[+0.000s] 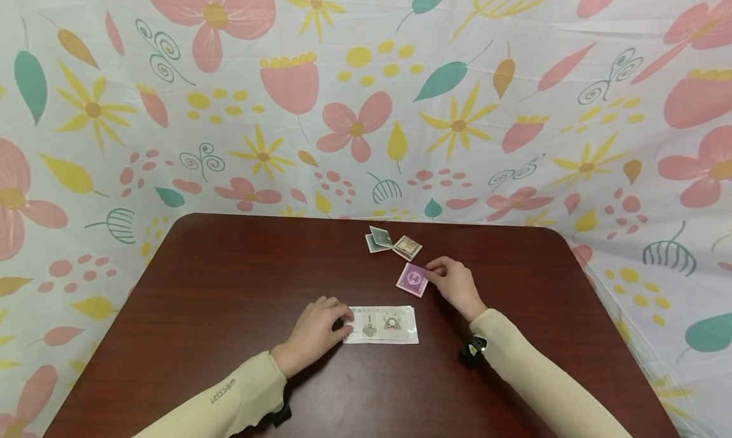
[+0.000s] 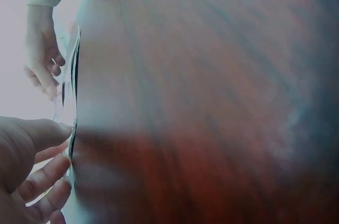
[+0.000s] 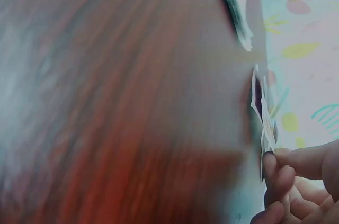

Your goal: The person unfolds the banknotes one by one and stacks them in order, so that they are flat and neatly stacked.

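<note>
In the head view a white paper strip point(image 1: 394, 327), printed with a "1" and small cartoon figures, lies flat near the table's middle. My left hand point(image 1: 319, 330) pinches its left end between thumb and fingers. The left wrist view shows the strip point(image 2: 72, 91) edge-on, with several thin layers. Beyond it, a small square of folded purple paper point(image 1: 412, 279) has a pale round emblem. My right hand point(image 1: 455, 287) pinches its right corner between thumb and fingertips. Seen edge-on in the right wrist view, the purple paper point(image 3: 258, 99) has layers slightly spread apart.
Near the table's far edge lie a half-unfolded green paper point(image 1: 380, 238) and a folded brownish paper point(image 1: 408, 247), almost touching. The dark wooden table point(image 1: 229, 273) ends at a flower-printed cloth point(image 1: 354, 184) behind and at both sides.
</note>
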`<state>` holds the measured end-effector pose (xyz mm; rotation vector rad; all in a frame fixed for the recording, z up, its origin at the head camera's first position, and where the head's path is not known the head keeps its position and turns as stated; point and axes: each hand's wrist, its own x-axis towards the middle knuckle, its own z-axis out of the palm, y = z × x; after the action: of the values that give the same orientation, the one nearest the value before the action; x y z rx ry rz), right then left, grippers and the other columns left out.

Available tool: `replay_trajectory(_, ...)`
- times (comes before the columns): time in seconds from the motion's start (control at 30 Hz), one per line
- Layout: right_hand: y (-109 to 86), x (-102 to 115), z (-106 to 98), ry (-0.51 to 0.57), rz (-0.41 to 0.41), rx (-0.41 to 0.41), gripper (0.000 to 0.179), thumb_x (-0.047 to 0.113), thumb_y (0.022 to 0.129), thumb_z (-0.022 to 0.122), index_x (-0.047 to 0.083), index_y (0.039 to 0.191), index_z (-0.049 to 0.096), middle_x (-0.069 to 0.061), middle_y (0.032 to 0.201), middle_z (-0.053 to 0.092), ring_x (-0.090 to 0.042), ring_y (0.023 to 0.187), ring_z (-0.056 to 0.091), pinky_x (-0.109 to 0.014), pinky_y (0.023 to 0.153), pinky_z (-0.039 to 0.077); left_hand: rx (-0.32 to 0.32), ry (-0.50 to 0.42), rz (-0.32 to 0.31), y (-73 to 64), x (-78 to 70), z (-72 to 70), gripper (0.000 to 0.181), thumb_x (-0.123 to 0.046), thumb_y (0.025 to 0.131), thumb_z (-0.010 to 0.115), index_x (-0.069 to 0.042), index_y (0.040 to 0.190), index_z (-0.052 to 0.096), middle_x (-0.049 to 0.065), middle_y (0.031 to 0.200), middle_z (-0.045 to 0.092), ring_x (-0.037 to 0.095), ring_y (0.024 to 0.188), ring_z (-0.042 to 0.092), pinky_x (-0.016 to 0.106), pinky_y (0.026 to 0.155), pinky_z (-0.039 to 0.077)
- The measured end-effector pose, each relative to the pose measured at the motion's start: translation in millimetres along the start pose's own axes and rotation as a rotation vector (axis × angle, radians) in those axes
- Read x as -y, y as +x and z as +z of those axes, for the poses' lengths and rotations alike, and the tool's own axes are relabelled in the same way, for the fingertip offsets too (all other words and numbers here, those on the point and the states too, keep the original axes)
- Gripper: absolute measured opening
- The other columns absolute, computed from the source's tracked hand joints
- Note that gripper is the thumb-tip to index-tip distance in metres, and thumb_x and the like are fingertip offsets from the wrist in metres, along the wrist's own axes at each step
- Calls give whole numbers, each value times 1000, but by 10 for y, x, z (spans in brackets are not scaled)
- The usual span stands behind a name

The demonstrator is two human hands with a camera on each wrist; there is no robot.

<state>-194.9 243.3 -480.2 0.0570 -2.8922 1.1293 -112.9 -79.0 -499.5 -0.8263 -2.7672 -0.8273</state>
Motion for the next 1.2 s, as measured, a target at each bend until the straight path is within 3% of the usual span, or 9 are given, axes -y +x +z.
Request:
replay_trajectory(0.2, 7, 16, -26, 129, 115, 23, 18, 18, 98, 73, 2, 106, 75, -12, 84, 73, -14, 65, 56, -27, 59, 45, 10, 0, -5, -5, 8, 3, 14, -20, 89, 84, -18, 99, 76, -5, 94, 68, 15, 86, 58, 37, 77, 49)
replay_trajectory(0.37, -30, 67, -44, 215, 125, 25, 18, 16, 97, 75, 1, 106, 76, -11, 88, 75, -15, 68, 58, -27, 61, 48, 17, 8, -4, 1, 6, 1, 14, -20, 88, 85, -18, 99, 76, -5, 95, 68, 16, 87, 58, 37, 78, 50)
replay_trajectory(0.6, -150, 224, -79, 364, 148, 118, 19, 14, 95, 76, -2, 104, 76, -8, 81, 73, -12, 63, 52, -25, 56, 43, -7, -33, -9, 22, 30, -12, 7, -16, 90, 81, -16, 96, 76, -5, 91, 68, 15, 86, 59, 34, 77, 52)
replay_trajectory(0.8, -243, 335, -64, 359, 116, 163, 15, 14, 93, 78, 1, 101, 78, -8, 80, 72, -13, 59, 50, -25, 54, 41, -37, -64, -30, 117, 32, -62, 1, -16, 94, 78, -16, 93, 77, -8, 87, 65, 12, 84, 57, 31, 74, 51)
replay_trajectory(1.03, -317, 508, -35, 316, 70, 230, 12, 15, 92, 79, 6, 99, 81, -5, 83, 71, -13, 59, 50, -25, 54, 42, -47, -202, -24, 343, -53, -147, 4, -17, 95, 77, -15, 98, 79, -7, 89, 68, 13, 85, 59, 31, 75, 49)
replay_trajectory(1.2, -337, 585, -5, 278, 25, 264, 9, 16, 92, 81, 10, 98, 83, -1, 93, 76, -15, 68, 55, -26, 57, 46, -4, -286, -62, 505, -109, -180, 10, -18, 98, 75, -14, 106, 78, -4, 95, 71, 16, 84, 59, 31, 77, 48)
